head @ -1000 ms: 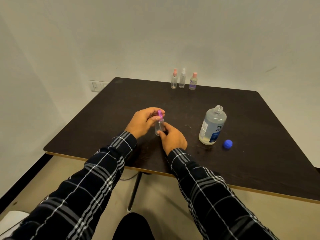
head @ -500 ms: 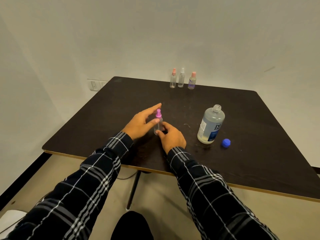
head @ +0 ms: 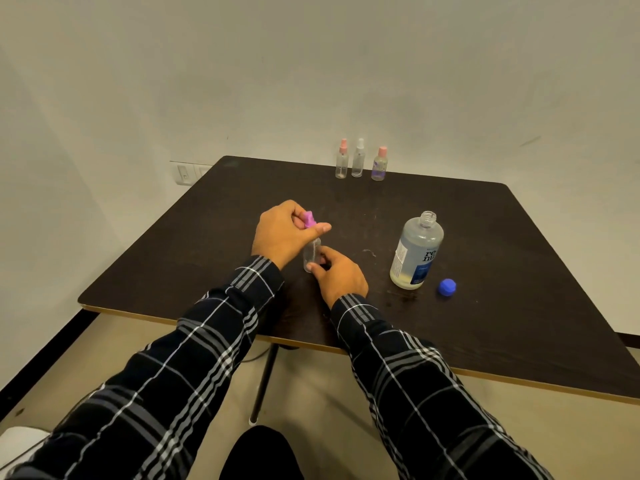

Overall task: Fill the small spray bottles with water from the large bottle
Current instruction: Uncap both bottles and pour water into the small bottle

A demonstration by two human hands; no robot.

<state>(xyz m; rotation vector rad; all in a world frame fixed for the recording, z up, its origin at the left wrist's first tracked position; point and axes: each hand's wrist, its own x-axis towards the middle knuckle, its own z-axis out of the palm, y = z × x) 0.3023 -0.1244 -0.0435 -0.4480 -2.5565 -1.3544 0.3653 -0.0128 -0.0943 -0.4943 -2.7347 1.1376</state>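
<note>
Both hands grip: left hand (head: 282, 233) pinching pink sprayer (head: 309, 219), right hand (head: 341, 277) holding clear small bottle (head: 311, 254).

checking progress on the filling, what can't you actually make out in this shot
Head view:
- Small bottle: water level unreadable; both hands cover much of it.
- Pink spray top: left hand hides whether it is screwed on or loose.
- Three far bottles: too small to judge fill.
- Big bottle: label partly turned away.
</note>
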